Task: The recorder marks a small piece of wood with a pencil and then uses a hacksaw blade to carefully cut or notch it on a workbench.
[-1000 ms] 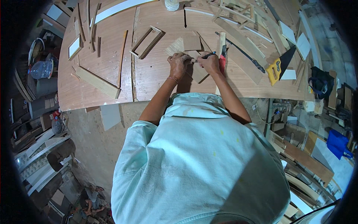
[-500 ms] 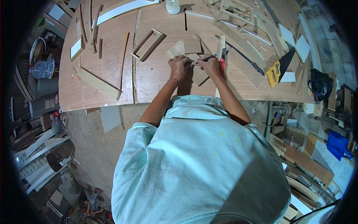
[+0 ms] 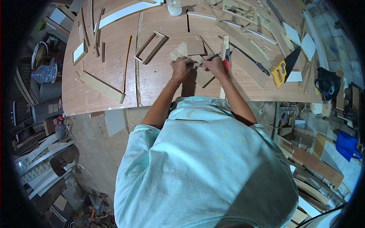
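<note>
Over the far middle of the table, my left hand (image 3: 181, 68) is closed, fingertips pinched together near a thin, pale piece too small to make out. Beside it, my right hand (image 3: 215, 65) grips a dark pencil (image 3: 216, 56), slanted with its upper end to the right. The two hands almost touch. Below and around them lie flat square wood pieces (image 3: 195, 48), partly hidden by my fingers. Just right of my right hand are a red-handled tool (image 3: 226, 65) and a pale wooden strip (image 3: 226, 41).
A small rectangular wooden frame (image 3: 151, 47) lies to the left, past it a wooden strip (image 3: 127, 62) and a short board (image 3: 102, 87). Rightward are a dark rod (image 3: 245, 57) and a yellow-handled saw (image 3: 280, 74). A clear jar (image 3: 174, 7) stands at the far side.
The view has shifted slightly. Both hands stay nearly in place, the pencil's upper end a little higher. The things on the table have not moved.
</note>
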`<state>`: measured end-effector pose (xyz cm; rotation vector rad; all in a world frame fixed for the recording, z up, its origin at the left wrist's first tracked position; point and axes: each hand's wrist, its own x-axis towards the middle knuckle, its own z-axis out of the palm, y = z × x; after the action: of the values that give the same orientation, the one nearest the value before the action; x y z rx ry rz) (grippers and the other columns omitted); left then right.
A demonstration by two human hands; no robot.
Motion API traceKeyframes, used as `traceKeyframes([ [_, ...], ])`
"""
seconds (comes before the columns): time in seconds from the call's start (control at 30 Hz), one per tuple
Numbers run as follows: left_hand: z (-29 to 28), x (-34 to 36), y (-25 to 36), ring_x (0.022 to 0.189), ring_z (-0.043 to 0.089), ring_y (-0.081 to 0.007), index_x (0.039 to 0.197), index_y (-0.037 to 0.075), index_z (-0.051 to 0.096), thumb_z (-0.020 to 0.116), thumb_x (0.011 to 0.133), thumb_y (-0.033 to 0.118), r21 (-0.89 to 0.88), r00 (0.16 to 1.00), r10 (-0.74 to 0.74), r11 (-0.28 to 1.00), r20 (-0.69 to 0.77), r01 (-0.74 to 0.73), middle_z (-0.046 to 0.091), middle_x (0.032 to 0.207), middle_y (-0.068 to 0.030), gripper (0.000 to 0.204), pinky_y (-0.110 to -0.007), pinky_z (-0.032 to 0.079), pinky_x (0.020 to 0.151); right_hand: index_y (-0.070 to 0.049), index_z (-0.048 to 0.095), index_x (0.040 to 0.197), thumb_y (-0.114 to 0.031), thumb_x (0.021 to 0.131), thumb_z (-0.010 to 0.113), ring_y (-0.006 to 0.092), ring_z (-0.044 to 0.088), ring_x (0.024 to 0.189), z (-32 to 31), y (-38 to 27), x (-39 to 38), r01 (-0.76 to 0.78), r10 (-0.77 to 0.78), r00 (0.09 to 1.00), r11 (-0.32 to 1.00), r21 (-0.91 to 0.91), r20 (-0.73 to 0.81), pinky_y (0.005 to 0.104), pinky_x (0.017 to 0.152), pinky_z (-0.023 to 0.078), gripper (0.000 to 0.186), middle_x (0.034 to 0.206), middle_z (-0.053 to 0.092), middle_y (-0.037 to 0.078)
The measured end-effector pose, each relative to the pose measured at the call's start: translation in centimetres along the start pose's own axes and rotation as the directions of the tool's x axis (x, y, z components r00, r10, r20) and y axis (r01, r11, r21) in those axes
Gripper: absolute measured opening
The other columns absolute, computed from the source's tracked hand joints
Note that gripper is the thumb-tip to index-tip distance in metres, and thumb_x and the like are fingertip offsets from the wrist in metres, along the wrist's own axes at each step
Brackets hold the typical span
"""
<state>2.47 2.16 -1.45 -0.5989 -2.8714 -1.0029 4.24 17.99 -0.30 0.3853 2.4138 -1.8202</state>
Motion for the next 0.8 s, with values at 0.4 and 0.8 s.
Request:
traceKeyframes([
  [0.4,-3.1,2.5,-3.0,0.074,0.053,-0.0108,0.09,-0.003,0.054,0.052,0.072,0.0,-0.705,0.937,-0.2,0.619,0.286,0.347,0.057,0.08,-0.0061,0.018,-0.021,0.042,0.068,-0.003,0.053,0.072,-0.021,0.073,0.057,0.0063,0.049,0.047,-1.3,-0.2,0.4,-0.06,0.084,0.995,0.93,0.362,-0.052,0.0181,0.04,0.038,0.019,0.062,0.056,0.004],
  [0.8,-1.4,1.1,-1.0,0.079,0.054,-0.0222,0.084,0.01,0.059,0.062,0.062,0.02,-0.072,0.961,-0.042,0.995,0.275,0.064,0.057,0.082,-0.0066,0.025,-0.037,0.032,0.071,-0.003,0.055,0.075,-0.022,0.076,0.052,0.0048,0.05,0.051,-1.6,0.4,0.0,-0.042,0.092,0.983,0.957,0.286,-0.161,0.0181,0.043,0.038,0.019,0.063,0.057,0.003],
])
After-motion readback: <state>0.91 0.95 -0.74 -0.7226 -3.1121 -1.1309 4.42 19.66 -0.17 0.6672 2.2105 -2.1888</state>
